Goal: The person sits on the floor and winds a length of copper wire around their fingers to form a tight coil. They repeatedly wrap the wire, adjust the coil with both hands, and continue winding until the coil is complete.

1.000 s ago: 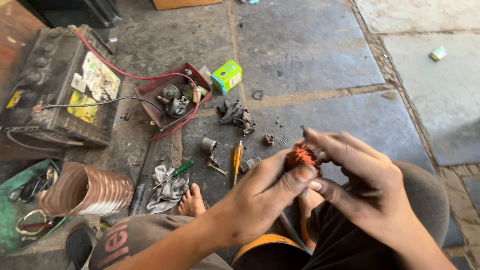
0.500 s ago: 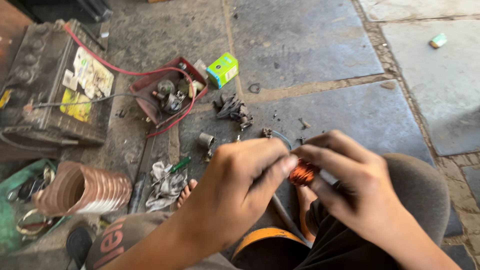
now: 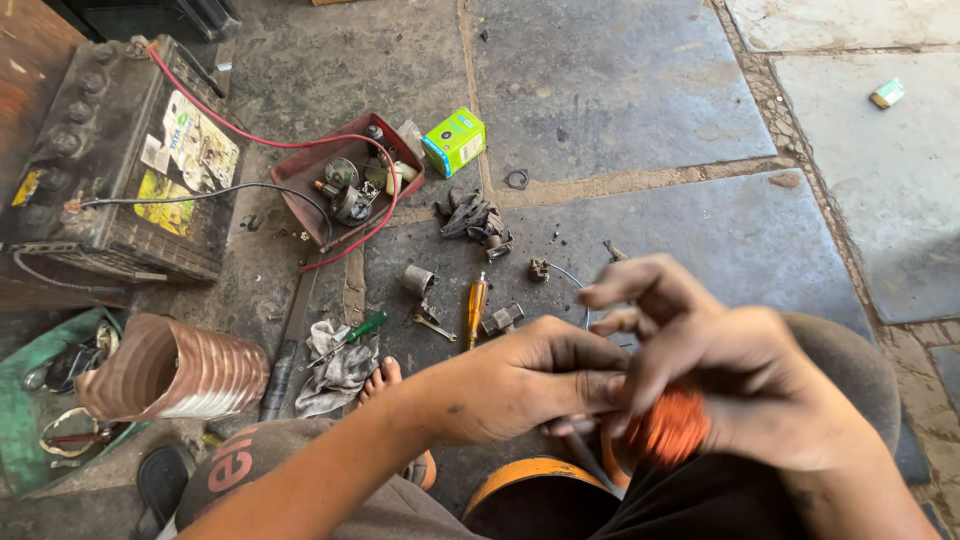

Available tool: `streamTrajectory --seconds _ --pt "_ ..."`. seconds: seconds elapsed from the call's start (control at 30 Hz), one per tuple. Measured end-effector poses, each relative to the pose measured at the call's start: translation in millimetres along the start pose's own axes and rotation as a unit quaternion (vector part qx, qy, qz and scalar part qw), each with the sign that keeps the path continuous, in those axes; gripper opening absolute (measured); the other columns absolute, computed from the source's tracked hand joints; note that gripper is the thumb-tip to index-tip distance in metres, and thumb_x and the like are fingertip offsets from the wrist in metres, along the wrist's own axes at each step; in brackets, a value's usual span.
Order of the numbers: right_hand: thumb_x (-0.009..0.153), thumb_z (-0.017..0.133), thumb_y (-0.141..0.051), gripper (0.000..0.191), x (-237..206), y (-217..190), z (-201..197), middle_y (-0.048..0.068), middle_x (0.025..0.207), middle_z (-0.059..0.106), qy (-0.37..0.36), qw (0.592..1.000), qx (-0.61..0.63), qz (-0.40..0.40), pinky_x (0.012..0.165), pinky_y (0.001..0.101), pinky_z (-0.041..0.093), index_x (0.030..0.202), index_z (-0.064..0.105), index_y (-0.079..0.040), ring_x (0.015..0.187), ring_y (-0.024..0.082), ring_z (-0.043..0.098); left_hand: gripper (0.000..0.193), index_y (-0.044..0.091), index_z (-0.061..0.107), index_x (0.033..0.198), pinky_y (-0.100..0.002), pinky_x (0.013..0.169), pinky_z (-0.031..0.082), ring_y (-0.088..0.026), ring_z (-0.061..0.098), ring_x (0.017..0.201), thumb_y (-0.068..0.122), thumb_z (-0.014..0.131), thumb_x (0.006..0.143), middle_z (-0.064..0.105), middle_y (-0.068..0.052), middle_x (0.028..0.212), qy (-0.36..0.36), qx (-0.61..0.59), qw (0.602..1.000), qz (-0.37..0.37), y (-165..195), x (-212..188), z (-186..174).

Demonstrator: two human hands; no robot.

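Observation:
Both my hands are closed around a coil of orange copper wire [image 3: 668, 430] over my lap. My right hand [image 3: 730, 375] wraps over the top of the coil and hides most of it. My left hand [image 3: 525, 380] pinches the coil's left side with thumb and fingers; a thin metal part shows just under it. Below the hands I see my dark trousers and an orange round rim [image 3: 520, 478].
On the stone floor lie a yellow-handled screwdriver [image 3: 476, 305], a green-handled screwdriver on a grey rag [image 3: 340, 365], small metal parts [image 3: 475, 218], a red tray of parts [image 3: 345, 180], a green box [image 3: 455, 140], a large battery with red and black leads [image 3: 110, 165], and a ribbed copper-coloured tube [image 3: 175, 370].
My hands have drawn closer to my body and lower in view. The right hand now covers more of the coil, and my fingers have shifted round it.

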State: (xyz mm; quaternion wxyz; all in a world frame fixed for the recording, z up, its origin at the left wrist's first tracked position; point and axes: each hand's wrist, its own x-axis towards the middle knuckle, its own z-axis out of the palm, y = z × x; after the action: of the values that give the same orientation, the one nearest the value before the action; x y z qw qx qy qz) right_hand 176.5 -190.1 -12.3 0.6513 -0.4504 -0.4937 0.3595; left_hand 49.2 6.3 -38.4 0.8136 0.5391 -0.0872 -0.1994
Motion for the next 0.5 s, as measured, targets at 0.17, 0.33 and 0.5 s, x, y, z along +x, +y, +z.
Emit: streamTrajectory --seconds 0.17,0.33,0.5 --pt "0.073 0.069 0.002 0.028 13 -6 11 0.026 0.163 0.030 -0.104 0.960 -0.260 0.000 0.119 0.0538 0.030 0.098 0.074 -0.010 0.160 0.042 0.016 0.022 0.001 0.069 0.102 -0.035 0.066 0.056 -0.015 0.069 0.071 0.018 0.056 0.097 0.072 -0.008 0.079 0.180 0.339 0.923 -0.004 19 2 7" --pt "0.067 0.065 0.010 0.048 18 -3 30 0.025 0.164 0.023 0.030 0.948 -0.316 -0.035 0.119 0.0506 0.036 0.109 0.053 -0.008 0.154 0.041 0.033 0.027 -0.001 0.062 0.097 -0.039 0.070 0.055 -0.026 0.074 0.082 0.025 0.057 0.104 0.072 -0.016 0.090 0.260 0.393 0.868 0.156 25 5 22" --pt "0.076 0.061 0.014 0.055 20 6 26 0.024 0.160 0.034 0.095 0.968 -0.234 -0.016 0.111 0.0426 0.048 0.124 0.039 -0.002 0.140 0.032 0.052 0.025 0.000 0.054 0.098 -0.044 0.071 0.052 -0.034 0.069 0.081 0.022 0.053 0.110 0.065 -0.016 0.087 0.322 0.391 0.846 0.171 17 10 40"
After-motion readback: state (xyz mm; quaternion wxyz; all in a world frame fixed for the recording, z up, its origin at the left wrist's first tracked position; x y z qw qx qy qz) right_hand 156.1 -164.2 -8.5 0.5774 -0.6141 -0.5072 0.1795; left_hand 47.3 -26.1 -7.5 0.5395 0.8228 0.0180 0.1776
